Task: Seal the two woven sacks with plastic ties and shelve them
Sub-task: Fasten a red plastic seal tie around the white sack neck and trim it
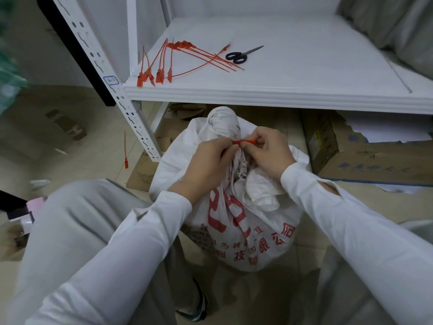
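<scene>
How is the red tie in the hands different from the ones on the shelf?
The held tie sits at the sack's bunched neck; the shelf ties lie loose on the shelf. The left hand and right hand pinch the held tie; no hand touches the shelf ties. All are red plastic.

White shelf (304, 73): bunch of red plastic ties (178, 59) at front-left corner, fanned twd the middle; black scissors (241, 55) just beside their tips, blades pointing right. Tiled floor (98, 146) below: woven sack (246, 219) upright in front of shelf, one loose tie (125, 151) nr the shelf post, flat cardboard (140, 174) behind the sack, cardboard box (365, 160) at right.
</scene>
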`<state>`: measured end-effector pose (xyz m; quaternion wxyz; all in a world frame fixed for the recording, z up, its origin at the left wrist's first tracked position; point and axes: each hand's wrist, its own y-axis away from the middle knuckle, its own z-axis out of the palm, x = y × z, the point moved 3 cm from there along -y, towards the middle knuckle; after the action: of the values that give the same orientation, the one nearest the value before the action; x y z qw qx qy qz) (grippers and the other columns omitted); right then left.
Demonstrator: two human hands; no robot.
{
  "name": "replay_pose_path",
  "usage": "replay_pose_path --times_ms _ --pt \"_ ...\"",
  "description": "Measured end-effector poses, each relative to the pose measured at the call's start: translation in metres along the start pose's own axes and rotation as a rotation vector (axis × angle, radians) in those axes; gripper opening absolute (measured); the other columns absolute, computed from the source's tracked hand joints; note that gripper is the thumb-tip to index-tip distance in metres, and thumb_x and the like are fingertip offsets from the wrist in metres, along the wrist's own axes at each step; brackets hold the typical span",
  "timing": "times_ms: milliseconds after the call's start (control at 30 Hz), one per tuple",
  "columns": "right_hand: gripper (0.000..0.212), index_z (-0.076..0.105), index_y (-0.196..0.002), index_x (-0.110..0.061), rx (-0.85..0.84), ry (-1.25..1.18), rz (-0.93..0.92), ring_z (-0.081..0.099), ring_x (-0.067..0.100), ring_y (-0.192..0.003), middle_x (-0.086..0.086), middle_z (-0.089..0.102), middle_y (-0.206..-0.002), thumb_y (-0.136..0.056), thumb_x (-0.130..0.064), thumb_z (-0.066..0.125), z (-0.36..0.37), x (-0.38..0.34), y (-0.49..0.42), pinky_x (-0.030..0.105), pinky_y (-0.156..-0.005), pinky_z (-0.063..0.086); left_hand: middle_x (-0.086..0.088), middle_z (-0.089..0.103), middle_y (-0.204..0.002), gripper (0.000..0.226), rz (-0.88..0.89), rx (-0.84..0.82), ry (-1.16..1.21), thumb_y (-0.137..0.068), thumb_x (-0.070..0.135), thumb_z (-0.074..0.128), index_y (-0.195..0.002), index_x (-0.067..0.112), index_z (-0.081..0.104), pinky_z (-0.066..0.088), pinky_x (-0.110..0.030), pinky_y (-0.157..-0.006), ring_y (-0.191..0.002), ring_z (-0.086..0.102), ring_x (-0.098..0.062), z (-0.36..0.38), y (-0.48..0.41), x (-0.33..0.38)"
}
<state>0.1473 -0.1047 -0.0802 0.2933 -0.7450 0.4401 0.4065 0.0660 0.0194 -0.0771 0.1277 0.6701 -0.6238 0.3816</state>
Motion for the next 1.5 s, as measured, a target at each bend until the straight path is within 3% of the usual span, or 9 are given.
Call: replay_pose_path --times_ms 100,167,233,300,500,700,967,1100,1500 --pt "0.017 0.060 -0.072 -0.016 -0.039 -0.017 0.003 0.068 0.025 -0.068 0.012 0.069 -0.077 -0.084 -0.015 0.072 -0.005 0.001 0.002 0.041 -0.069 0.058 0.001 0.058 -0.077 0.015 -0.023 0.161 0.069 -0.094 0.023 0.061 -0.083 0.013 0.060 0.039 -0.017 -0.063 -0.070 0.051 -0.004 -0.018 0.003 -0.002" --pt "0.013 0.062 -0.076 -0.009 -0.062 -0.061 0.020 0.067 0.019 -0.059 0.012 0.069 -0.071 -0.085 -0.013 0.072 -0.005 -0.001 0.004 0.035 -0.061 0.058 -0.007 0.055 -0.109 0.027 0.040 0.283 -0.081 -0.085 0.024 0.069 -0.105 0.009 0.059 0.045 -0.028 -0.084 -0.100 0.051 -0.014 -0.025 0.002 -0.006" --pt "0.012 0.063 -0.079 -0.005 -0.082 -0.073 0.031 0.066 0.016 -0.054 0.012 0.069 -0.069 -0.084 -0.012 0.072 -0.005 -0.003 0.006 0.031 -0.056 0.057 -0.010 0.037 -0.142 0.055 0.147 0.221 -0.281 -0.083 0.032 0.071 -0.130 0.013 0.051 0.033 -0.042 -0.110 -0.133 0.035 -0.028 -0.023 -0.004 -0.011" --pt "0.011 0.065 -0.078 -0.008 -0.092 -0.062 0.043 0.068 0.016 -0.056 0.010 0.071 -0.071 -0.084 -0.014 0.073 -0.007 -0.005 0.007 0.030 -0.056 0.057 -0.011 0.031 -0.152 0.050 0.246 0.058 -0.346 -0.087 0.033 0.065 -0.134 0.022 0.052 0.025 -0.052 -0.114 -0.142 0.025 -0.034 -0.019 -0.010 -0.008" --pt "0.027 0.058 -0.068 -0.018 0.218 0.169 0.093 0.055 0.011 -0.068 -0.003 0.060 -0.070 -0.075 -0.033 0.080 -0.017 -0.016 0.022 0.018 -0.058 0.042 -0.006 0.046 -0.141 0.027 0.196 0.000 -0.299 -0.087 0.022 0.069 -0.114 0.024 0.069 0.033 -0.038 -0.104 -0.129 0.036 -0.031 -0.019 -0.019 -0.002" --pt "0.031 0.072 -0.074 -0.007 -0.104 -0.046 0.354 0.065 0.013 -0.049 0.005 0.070 -0.063 -0.087 -0.035 0.067 -0.004 -0.017 0.041 0.018 -0.050 0.049 -0.006 0.045 -0.139 0.026 0.203 -0.029 -0.380 -0.087 0.029 0.068 -0.113 0.024 0.069 0.036 -0.036 -0.099 -0.128 0.034 -0.032 -0.019 -0.015 0.005" --pt "0.005 0.069 -0.088 0.001 -0.118 -0.350 0.562 0.073 0.021 -0.064 0.015 0.072 -0.076 -0.085 -0.003 0.067 0.012 -0.019 0.049 0.029 -0.065 0.060 -0.004 0.045 -0.131 0.041 0.159 -0.058 -0.465 -0.074 0.047 0.077 -0.103 0.022 0.064 0.044 -0.033 -0.082 -0.122 0.035 -0.028 -0.020 -0.018 0.014" --pt "0.006 0.071 -0.082 0.000 -0.091 -0.334 0.514 0.070 0.022 -0.063 0.014 0.072 -0.072 -0.085 -0.001 0.065 0.016 -0.015 0.050 0.027 -0.063 0.056 -0.001 0.049 -0.128 0.041 0.122 -0.126 -0.417 -0.073 0.048 0.077 -0.100 0.024 0.058 0.045 -0.032 -0.088 -0.119 0.043 -0.022 -0.020 -0.022 0.013" --pt "0.021 0.071 -0.072 -0.008 -0.093 -0.119 0.323 0.069 0.025 -0.064 0.013 0.070 -0.069 -0.080 0.008 0.059 0.030 -0.011 0.047 0.031 -0.063 0.059 -0.007 0.054 -0.105 0.014 0.041 0.051 -0.512 -0.078 0.021 0.066 -0.084 0.010 0.058 0.051 -0.037 -0.065 -0.096 0.047 -0.025 -0.003 -0.016 0.015"
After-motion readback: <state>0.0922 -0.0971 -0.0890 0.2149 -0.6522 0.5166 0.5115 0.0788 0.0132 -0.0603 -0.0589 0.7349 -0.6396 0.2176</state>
